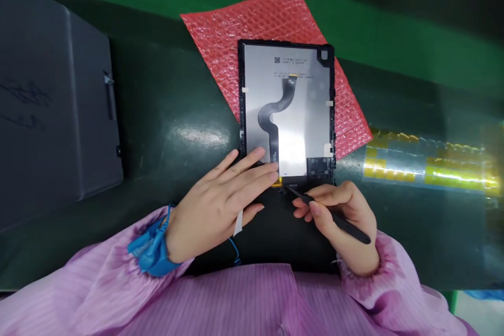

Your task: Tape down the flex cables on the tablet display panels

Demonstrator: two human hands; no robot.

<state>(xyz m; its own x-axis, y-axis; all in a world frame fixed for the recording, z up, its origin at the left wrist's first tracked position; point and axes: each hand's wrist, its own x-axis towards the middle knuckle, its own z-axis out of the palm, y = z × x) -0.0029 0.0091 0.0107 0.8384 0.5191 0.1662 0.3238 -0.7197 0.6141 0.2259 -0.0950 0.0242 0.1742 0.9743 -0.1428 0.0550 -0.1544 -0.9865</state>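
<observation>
A tablet screen assembly (303,115) lies with its silver back up in a black frame, a dark wavy flex cable (268,115) running down it. My left hand (216,205) lies flat across its lower left corner, fingers stretched out and covering part of the edge. A small white strip (238,223) shows by the left thumb; whether it is held or stuck I cannot tell. My right hand (342,215) grips a slim black spudger-like tool (350,228). Its pointed tip is beside a yellow connector piece (277,182) at the lower edge, close to my left fingertips.
Red bubble wrap (260,16) lies under the upper part of the screen assembly on the dark green table (169,94). A large grey case (94,115) stands at left. Clear film with yellow strips (429,163) lies at right. A blue wrist strap (153,249) circles my left wrist.
</observation>
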